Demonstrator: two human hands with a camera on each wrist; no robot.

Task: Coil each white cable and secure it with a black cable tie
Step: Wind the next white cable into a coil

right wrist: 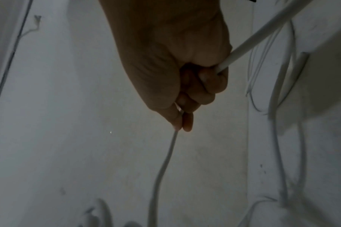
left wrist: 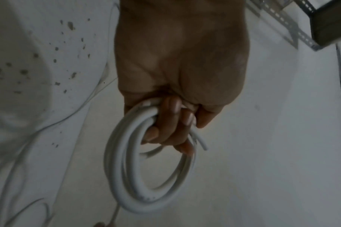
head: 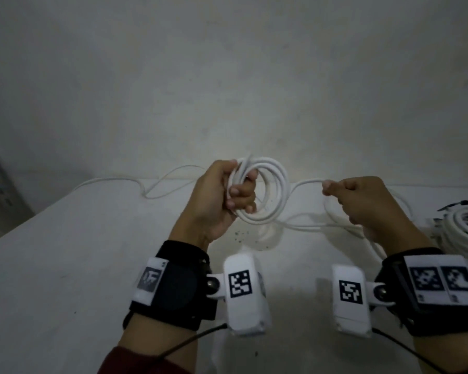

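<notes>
Frame centre: left hand (head: 222, 195) grips the coil (head: 265, 190) above the tabletop (head: 65, 252); right hand (head: 362, 201) pinches the loose cable (head: 305, 183). Best lay each loop evenly, without twist.

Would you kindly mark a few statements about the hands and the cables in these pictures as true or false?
1. The left hand grips a coil of white cable. True.
2. The right hand is empty. False: it grips a loose stretch of the cable leading from the coil.
3. The coil lies flat on the table. False: it is held up above it.
4. A cut cable end pokes out beside the left fingers. True.
5. A bundle of white cable with a black tie lies at the right edge of the head view. True.
</notes>
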